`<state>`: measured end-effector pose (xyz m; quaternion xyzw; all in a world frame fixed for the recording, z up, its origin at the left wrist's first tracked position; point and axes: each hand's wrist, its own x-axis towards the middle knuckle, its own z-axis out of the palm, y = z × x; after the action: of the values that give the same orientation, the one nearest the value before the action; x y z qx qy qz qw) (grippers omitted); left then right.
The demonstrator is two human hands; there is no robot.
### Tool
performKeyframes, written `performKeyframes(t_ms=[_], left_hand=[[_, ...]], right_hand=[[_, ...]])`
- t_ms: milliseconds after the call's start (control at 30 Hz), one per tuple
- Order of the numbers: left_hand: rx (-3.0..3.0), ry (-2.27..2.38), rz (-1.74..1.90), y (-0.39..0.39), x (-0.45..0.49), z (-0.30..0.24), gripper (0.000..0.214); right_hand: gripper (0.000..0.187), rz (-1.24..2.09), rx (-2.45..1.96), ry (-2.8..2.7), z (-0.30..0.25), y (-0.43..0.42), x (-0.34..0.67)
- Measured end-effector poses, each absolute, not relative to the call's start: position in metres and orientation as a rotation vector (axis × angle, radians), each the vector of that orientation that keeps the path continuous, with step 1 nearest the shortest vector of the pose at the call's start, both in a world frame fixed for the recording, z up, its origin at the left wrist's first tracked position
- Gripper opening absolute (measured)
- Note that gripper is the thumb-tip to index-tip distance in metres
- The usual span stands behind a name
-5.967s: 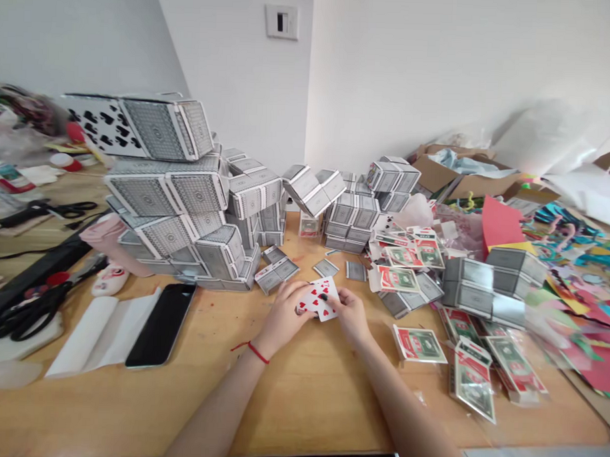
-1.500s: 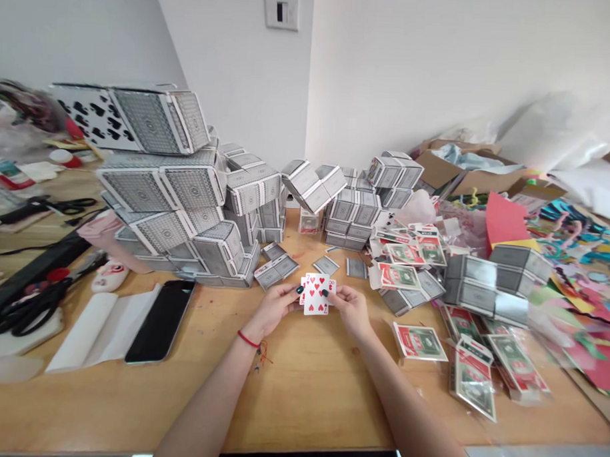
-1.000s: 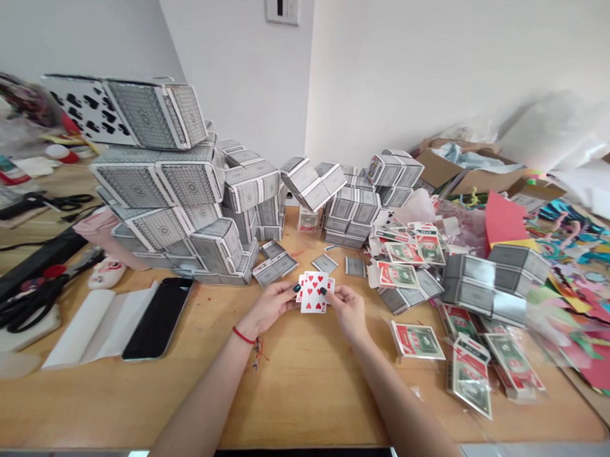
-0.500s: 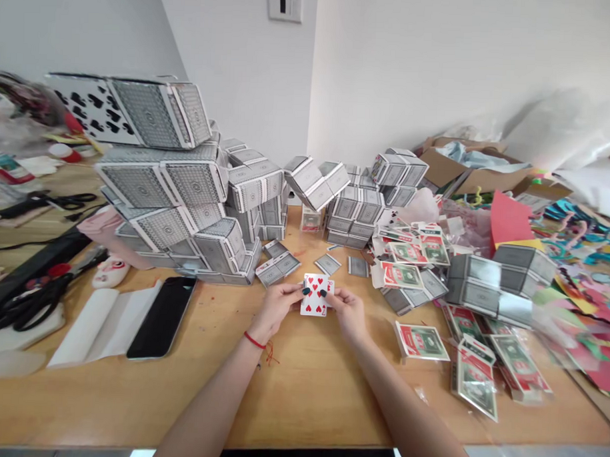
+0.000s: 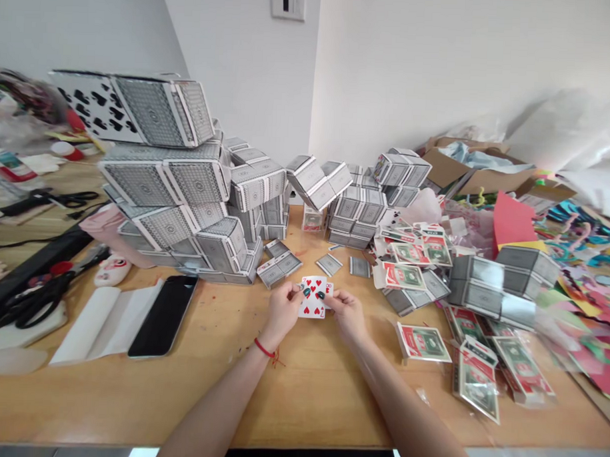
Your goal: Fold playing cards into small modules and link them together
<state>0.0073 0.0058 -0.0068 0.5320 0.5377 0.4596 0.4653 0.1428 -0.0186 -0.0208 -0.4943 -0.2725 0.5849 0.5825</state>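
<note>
Between my two hands are a few overlapping playing cards (image 5: 312,307), with a seven of hearts facing up in front. Behind it, the edge of a second red card sticks out on the right. My left hand (image 5: 285,309) pinches the left side, its thumb on the front. At the right side my right hand (image 5: 348,311) grips the cards between thumb and fingers. Just beyond the cards lie folded card pieces (image 5: 279,266) and a loose card (image 5: 328,264), backs up. How many cards I hold is hidden.
Stacked card blocks (image 5: 186,184) rise at the left; more card blocks (image 5: 358,207) stand at the back. Red and green card boxes (image 5: 424,342) lie at the right. A black phone (image 5: 162,317), white paper roll (image 5: 89,324) and black scissors (image 5: 47,299) sit at the left.
My left hand has shifted slightly right and turned, its wrist closer in. The front card has slid a little left, showing more of the card behind it. The view has moved slightly.
</note>
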Motion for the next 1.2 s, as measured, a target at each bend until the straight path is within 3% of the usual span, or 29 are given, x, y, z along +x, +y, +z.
performKeyframes(t_ms=[367, 600, 833, 1067, 1200], left_hand=[[1.81, 1.467, 1.11, -0.001, 0.009, -0.008, 0.026], [1.81, 1.483, 1.114, 0.002, 0.006, -0.006, 0.037], [1.742, 1.291, 1.107, -0.002, 0.007, -0.003, 0.019], [1.759, 1.38, 1.172, 0.003, 0.006, -0.006, 0.018], [1.866, 1.358, 1.113, 0.0, 0.006, -0.005, 0.019]], right_hand=[[0.027, 1.37, -1.172, -0.725, -0.016, -0.022, 0.14], [0.027, 1.301, -1.206, -0.734, -0.014, -0.022, 0.138], [0.027, 1.254, -1.193, -0.756, -0.015, -0.02, 0.144], [0.032, 1.338, -1.117, -0.959, -0.009, -0.019, 0.148], [0.031, 1.226, -1.197, -1.028, -0.01, -0.02, 0.148]])
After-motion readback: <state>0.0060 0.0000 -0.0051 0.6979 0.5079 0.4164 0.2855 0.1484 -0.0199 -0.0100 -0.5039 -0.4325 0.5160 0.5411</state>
